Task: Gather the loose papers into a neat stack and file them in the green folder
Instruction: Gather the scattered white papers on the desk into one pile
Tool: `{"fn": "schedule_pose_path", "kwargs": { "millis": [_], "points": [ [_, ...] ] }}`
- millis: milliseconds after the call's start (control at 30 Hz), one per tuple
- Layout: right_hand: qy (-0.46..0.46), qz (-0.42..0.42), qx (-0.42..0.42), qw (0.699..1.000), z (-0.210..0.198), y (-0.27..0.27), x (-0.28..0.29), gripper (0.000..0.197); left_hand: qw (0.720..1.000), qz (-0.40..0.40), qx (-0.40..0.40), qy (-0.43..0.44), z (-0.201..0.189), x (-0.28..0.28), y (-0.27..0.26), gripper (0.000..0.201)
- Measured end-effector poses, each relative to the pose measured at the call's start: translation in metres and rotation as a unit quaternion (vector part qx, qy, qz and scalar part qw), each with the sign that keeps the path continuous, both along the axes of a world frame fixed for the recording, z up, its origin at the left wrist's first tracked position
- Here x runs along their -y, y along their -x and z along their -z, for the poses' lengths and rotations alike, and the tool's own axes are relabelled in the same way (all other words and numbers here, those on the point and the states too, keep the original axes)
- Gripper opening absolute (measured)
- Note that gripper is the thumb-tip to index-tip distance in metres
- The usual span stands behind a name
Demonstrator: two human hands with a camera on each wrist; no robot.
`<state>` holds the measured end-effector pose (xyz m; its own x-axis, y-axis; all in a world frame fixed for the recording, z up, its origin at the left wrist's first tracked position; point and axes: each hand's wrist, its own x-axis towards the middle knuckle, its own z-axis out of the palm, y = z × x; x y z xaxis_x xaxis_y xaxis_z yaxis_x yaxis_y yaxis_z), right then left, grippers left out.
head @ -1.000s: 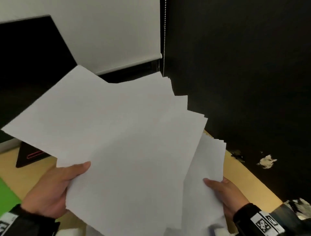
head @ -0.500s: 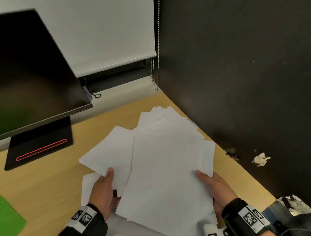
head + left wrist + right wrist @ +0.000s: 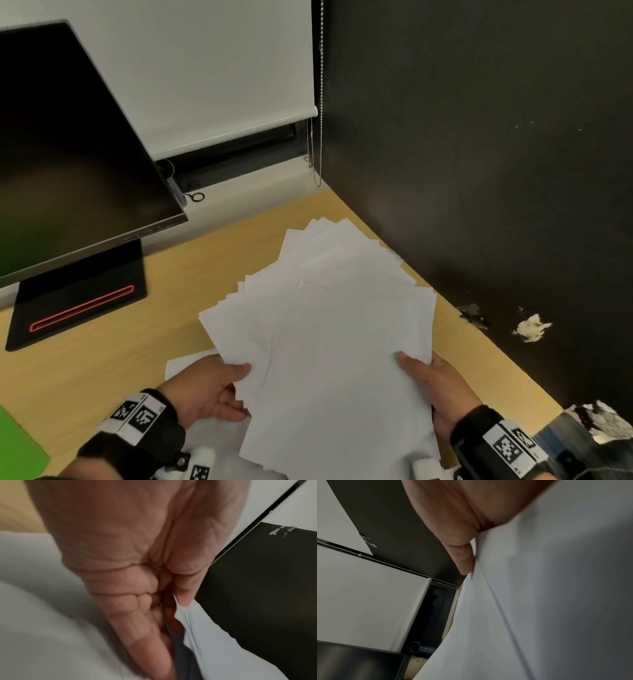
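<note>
In the head view, a fanned bundle of white paper sheets (image 3: 342, 335) is held low over the light wooden table (image 3: 102, 373), its far corners spread out toward the dark wall (image 3: 479, 171). The bundle's left edge is pinched by the left hand (image 3: 209, 390), thumb on top and fingers beneath, and its right edge is gripped by the right hand (image 3: 442, 387) in the same way. One more white sheet (image 3: 185, 363) is seen lying on the table just beside the left hand. A corner of the flat green folder (image 3: 19, 445) is seen at the lower left edge, well apart from the bundle. A black monitor (image 3: 68, 144) on a black stand with a red line is seen at the left, with a white roller blind (image 3: 205, 68) behind it. In the left wrist view, the left hand (image 3: 137, 574) is shown with curled fingers (image 3: 145, 628) and thumb closed on the paper edges (image 3: 205, 635), the grip narrow. In the right wrist view, the thumb of the right hand (image 3: 453, 520) is pressed against the top of the sheets (image 3: 539, 601); the fingers beneath are hidden.
</note>
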<state>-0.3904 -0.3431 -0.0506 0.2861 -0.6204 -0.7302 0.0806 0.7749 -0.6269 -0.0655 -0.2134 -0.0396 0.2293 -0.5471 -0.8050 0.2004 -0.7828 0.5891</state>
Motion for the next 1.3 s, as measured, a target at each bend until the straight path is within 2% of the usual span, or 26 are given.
{"fn": "schedule_pose_path", "kwargs": {
  "millis": [100,200,333,567,667,733,900,1033,1100,1200,1300],
  "points": [
    [0.001,0.001,0.001,1.000,0.002,0.001,0.000,0.034,0.994,-0.038,0.081,0.070,0.002,0.012,-0.001,0.024],
    [0.000,0.000,0.002,1.000,0.003,0.001,-0.001,0.037,0.986,-0.065,0.106,0.107,0.001,0.028,0.002,0.032],
    [0.000,0.006,0.003,1.000,0.003,0.001,-0.001,0.038,0.985,-0.037,0.147,0.087,0.000,0.043,0.005,0.041],
    [0.011,0.017,0.002,1.000,-0.001,-0.002,-0.001,0.027,0.982,0.076,0.174,0.005,-0.002,0.045,0.006,0.028],
    [0.005,0.024,0.007,1.000,0.000,-0.002,-0.001,0.031,0.961,0.079,0.266,0.017,-0.008,0.048,0.002,0.014],
    [0.001,0.027,0.013,1.000,0.000,-0.002,-0.001,0.031,0.946,0.098,0.309,0.028,-0.009,0.051,-0.004,0.014],
    [0.001,0.022,0.023,0.999,-0.004,-0.002,-0.001,0.030,0.952,0.143,0.269,0.017,-0.016,0.064,-0.020,0.022],
    [-0.003,0.012,0.020,1.000,-0.003,-0.002,0.000,0.038,0.948,0.231,0.220,0.009,-0.020,0.074,-0.015,0.032],
    [-0.005,0.012,0.020,1.000,-0.003,-0.002,0.000,0.038,0.954,0.210,0.214,0.027,-0.021,0.082,-0.011,0.029],
    [0.001,0.011,0.019,1.000,-0.003,-0.003,0.001,0.034,0.973,0.113,0.187,0.072,-0.019,0.097,-0.007,0.017],
    [0.002,0.006,0.015,1.000,-0.004,-0.005,0.002,0.034,0.956,0.178,0.217,0.086,-0.011,0.109,0.013,0.021]
  ]
}}
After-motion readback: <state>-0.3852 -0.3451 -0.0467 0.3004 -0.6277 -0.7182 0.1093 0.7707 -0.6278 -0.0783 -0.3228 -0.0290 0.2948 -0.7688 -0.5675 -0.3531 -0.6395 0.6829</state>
